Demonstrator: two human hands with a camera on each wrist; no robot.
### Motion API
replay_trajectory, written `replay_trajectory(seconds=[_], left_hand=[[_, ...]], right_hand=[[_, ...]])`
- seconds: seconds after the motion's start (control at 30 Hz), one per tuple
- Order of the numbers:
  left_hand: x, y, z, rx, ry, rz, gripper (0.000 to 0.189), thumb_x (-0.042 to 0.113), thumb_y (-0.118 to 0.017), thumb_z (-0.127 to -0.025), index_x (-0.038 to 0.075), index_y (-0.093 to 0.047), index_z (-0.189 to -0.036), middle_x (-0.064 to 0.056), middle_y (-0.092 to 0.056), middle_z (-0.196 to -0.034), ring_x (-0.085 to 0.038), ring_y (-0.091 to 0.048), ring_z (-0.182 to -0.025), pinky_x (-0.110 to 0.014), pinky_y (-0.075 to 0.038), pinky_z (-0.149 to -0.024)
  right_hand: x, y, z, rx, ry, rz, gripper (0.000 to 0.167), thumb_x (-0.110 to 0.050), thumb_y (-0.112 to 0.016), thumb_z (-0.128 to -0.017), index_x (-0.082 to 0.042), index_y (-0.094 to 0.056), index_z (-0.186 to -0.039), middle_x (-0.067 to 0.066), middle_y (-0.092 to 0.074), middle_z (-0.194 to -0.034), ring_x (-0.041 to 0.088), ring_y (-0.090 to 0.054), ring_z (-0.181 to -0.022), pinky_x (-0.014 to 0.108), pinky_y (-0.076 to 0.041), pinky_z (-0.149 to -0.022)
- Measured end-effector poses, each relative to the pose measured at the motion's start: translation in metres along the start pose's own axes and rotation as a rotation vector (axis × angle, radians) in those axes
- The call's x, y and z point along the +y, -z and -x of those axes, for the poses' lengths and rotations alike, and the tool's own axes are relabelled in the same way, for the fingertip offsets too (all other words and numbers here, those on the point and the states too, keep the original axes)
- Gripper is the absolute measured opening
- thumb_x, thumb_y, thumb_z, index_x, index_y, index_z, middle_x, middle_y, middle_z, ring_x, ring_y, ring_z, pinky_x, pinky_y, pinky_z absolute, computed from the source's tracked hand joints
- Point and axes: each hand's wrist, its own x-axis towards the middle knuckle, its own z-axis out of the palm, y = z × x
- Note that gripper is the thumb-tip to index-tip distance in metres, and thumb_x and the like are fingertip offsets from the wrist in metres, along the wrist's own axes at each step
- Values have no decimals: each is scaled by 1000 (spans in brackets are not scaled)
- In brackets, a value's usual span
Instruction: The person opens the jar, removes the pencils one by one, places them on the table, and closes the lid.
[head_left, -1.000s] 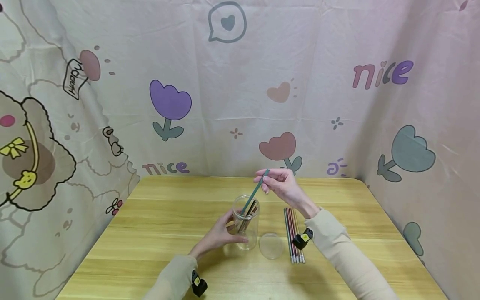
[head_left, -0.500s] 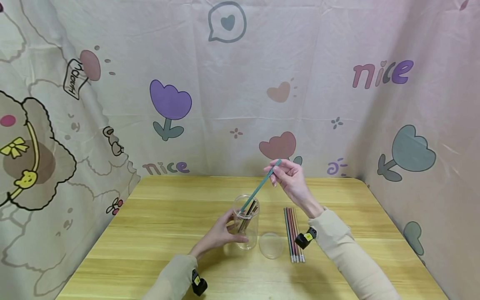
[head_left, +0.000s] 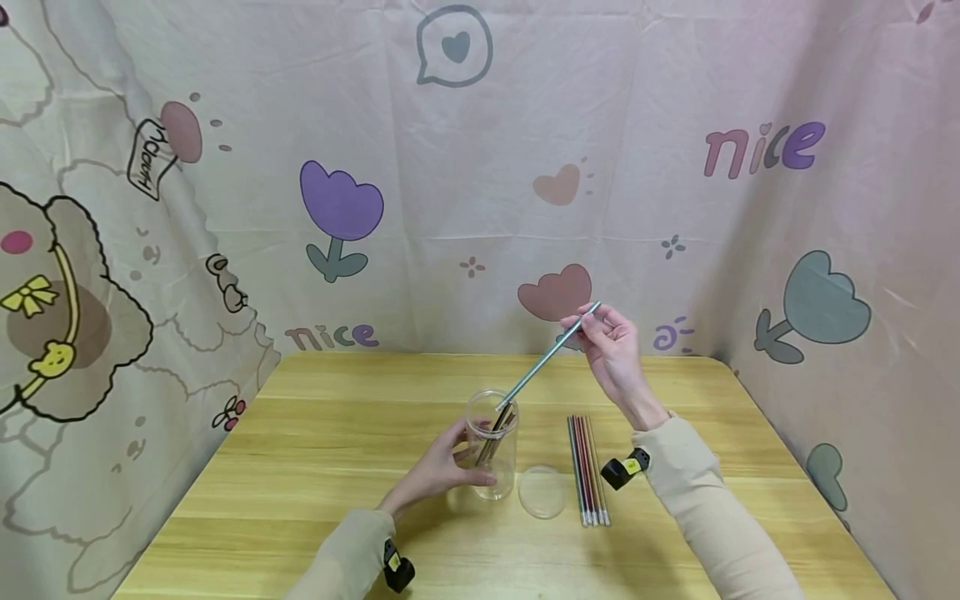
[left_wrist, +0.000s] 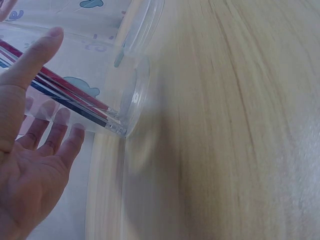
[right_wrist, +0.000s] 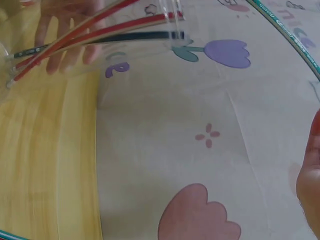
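Note:
My left hand [head_left: 442, 467] holds a clear jar [head_left: 506, 482] on the table, thumb and fingers around its side. Inside lean red and dark pencils [left_wrist: 75, 95], their eraser ends at the bottom in the left wrist view. Above and right of the jar, my right hand [head_left: 617, 354] pinches a teal pencil [head_left: 546, 362] near its upper end between thumb and fingers. The pencil slants down to the left, and its lower end overlaps the jar's mouth in the head view. In the right wrist view, only part of that hand [right_wrist: 310, 185] shows, at the right edge.
A round clear lid [head_left: 542, 492] lies just right of the jar. Further right, a row of several pencils [head_left: 588, 471] lies side by side, eraser ends toward me. A patterned cloth [head_left: 450, 167] hangs behind the wooden table [head_left: 337, 433].
My right hand has moved up and to the right with the teal pencil, whose lower end has risen from inside the jar to its mouth. The left hand and jar have stayed put.

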Motion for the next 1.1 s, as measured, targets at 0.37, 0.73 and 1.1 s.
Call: replay_trajectory(seconds=[0.37,0.73,1.1], left_hand=[[1,0,1,-3,-3,12,81,14,-89,-75,16,-46,-145,-16,-48,-148,-42,-49,-134,-56,-45,-116],[1,0,1,-1,-8,14,80,14,-89,-75,15,-47,-144,-16,-48,-149,-42,-48,-135,-55,-46,-115],[-1,1,0,1,-7,11,79,14,-89,-75,16,-48,-143,-14,-49,-149,-40,-49,-134,-55,-46,-115]], right_hand=[[-9,16,-2,97,-54,-74,10,-2,-63,-96,-4,-73,-97,6,-78,-83,15,-75,-77,22,-64,-71],[-11,40,3,140,-113,35,15,-1,-61,-97,-5,-76,-96,4,-77,-82,12,-71,-70,20,-63,-64],[-5,61,13,189,-225,187,22,1,-60,-98,-11,-76,-93,1,-77,-79,10,-69,-66,18,-61,-63]])
